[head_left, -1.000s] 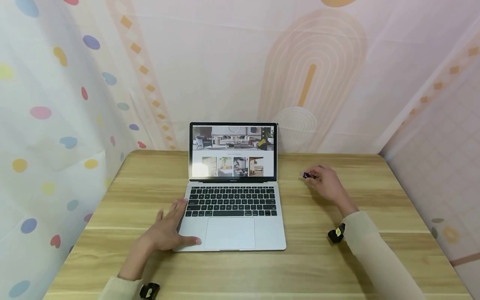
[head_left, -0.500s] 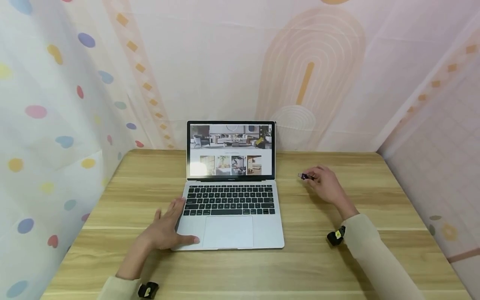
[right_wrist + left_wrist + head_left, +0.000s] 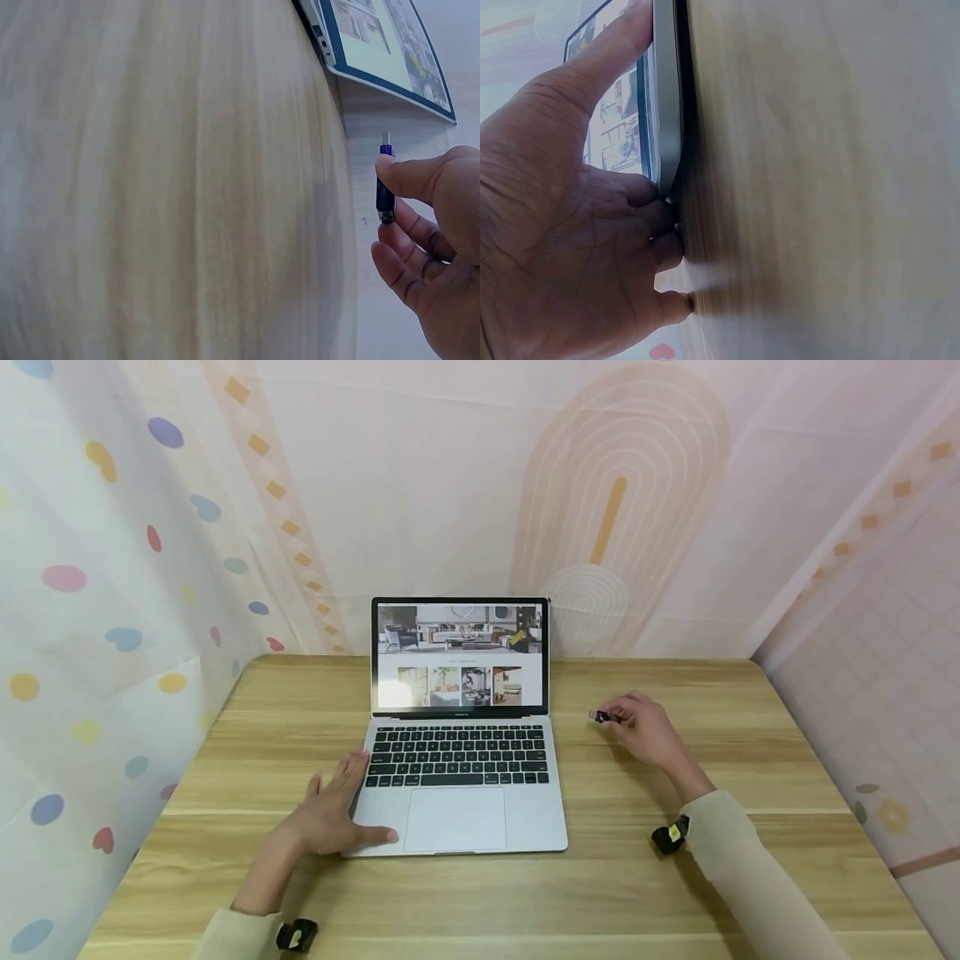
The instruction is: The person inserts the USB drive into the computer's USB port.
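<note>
A silver laptop (image 3: pixel 456 819) stands open on the table, its lit screen (image 3: pixel 460 654) showing a page of furniture pictures. Over its front left corner my left hand (image 3: pixel 327 814) rests, thumb on the palm rest and fingers along the left edge. In the left wrist view that hand's fingertips (image 3: pixel 667 251) reach down beside the laptop's edge to the tabletop. To the right of the laptop, my right hand (image 3: pixel 648 731) pinches a dark purple USB flash drive (image 3: pixel 385 184) between thumb and fingers. Its bare metal plug (image 3: pixel 386 138) points toward the laptop, apart from it.
The wooden table (image 3: pixel 480 902) carries the laptop near its middle. A patterned cloth backdrop (image 3: pixel 420 485) hangs behind and at both sides. Small ports (image 3: pixel 322 37) show on the laptop's right side edge. Black wrist cameras (image 3: pixel 670 835) sit at both cuffs.
My right hand has brought the flash drive slightly left, nearer the laptop. The left hand keeps its place on the laptop's corner. The head view has shifted slightly.
</note>
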`<state>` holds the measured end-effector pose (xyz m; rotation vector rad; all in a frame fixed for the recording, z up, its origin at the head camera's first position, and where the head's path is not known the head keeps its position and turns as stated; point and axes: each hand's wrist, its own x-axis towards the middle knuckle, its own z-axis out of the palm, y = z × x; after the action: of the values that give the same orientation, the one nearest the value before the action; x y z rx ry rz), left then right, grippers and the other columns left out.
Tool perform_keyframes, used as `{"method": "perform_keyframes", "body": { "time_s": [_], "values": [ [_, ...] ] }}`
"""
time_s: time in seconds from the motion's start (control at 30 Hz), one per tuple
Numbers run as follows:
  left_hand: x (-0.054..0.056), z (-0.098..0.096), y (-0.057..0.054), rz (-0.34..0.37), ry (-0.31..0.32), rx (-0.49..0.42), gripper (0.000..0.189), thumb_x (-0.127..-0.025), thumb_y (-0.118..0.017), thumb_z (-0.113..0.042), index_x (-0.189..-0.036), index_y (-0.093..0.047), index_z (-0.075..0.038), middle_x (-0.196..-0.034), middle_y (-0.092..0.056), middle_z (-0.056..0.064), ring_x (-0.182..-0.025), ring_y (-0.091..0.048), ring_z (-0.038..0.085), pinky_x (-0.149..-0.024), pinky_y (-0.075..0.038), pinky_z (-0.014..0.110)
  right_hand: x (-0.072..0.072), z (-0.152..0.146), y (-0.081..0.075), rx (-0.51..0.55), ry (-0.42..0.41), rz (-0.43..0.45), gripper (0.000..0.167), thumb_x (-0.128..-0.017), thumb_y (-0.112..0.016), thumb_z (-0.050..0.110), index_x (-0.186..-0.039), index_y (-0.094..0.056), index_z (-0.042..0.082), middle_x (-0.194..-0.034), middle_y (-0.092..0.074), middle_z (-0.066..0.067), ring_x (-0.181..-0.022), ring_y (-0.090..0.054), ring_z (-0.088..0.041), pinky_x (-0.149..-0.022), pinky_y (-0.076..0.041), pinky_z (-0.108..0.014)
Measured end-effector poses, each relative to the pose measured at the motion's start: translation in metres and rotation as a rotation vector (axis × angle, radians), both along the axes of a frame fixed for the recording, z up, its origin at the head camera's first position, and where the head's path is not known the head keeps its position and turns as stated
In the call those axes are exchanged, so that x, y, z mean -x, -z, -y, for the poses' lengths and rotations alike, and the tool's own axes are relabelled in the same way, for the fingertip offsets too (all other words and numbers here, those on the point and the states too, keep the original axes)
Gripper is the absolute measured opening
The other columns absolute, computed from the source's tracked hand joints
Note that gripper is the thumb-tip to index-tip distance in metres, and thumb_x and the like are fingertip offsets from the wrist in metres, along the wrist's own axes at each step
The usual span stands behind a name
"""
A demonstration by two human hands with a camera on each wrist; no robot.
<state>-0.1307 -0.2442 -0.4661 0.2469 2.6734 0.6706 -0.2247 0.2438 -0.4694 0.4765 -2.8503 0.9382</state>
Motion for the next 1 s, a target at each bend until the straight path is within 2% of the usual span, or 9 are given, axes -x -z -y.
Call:
{"method": "perform_keyframes", "body": {
  "time_s": [0.43,0.7,1.0],
  "values": [
    [-0.001,0.001,-0.002,-0.006,-0.005,0.019,0.141,-0.07,-0.081,-0.07,-0.164,-0.001,-0.001,-0.171,0.001,0.025,-0.158,0.001,0.047,-0.122,0.009,0.072,-0.005,0.016,-0.003,0.006,-0.033,0.009,0.021,-0.095,-0.072,0.006,-0.116,-0.073,0.003,-0.107,-0.067,-0.015,-0.089,-0.064,-0.026,-0.077,-0.057,-0.041],
    [-0.002,-0.001,-0.006,0.002,-0.011,0.016,0.14,-0.071,-0.082,-0.067,-0.164,-0.001,-0.001,-0.171,0.002,0.025,-0.158,0.0,0.047,-0.123,0.009,0.072,-0.007,0.024,-0.003,-0.005,-0.047,-0.005,0.024,-0.094,-0.074,0.009,-0.118,-0.073,0.004,-0.109,-0.067,-0.014,-0.096,-0.067,-0.029,-0.083,-0.06,-0.045],
    [-0.002,-0.003,-0.005,0.01,-0.005,0.028,0.139,-0.072,-0.082,-0.066,-0.164,-0.002,0.0,-0.171,0.001,0.026,-0.158,0.0,0.048,-0.122,0.006,0.073,-0.008,0.031,-0.001,-0.03,-0.06,0.036,0.021,-0.092,-0.076,0.011,-0.113,-0.075,0.006,-0.105,-0.068,-0.012,-0.097,-0.065,-0.028,-0.083,-0.056,-0.044]
  ]
}}
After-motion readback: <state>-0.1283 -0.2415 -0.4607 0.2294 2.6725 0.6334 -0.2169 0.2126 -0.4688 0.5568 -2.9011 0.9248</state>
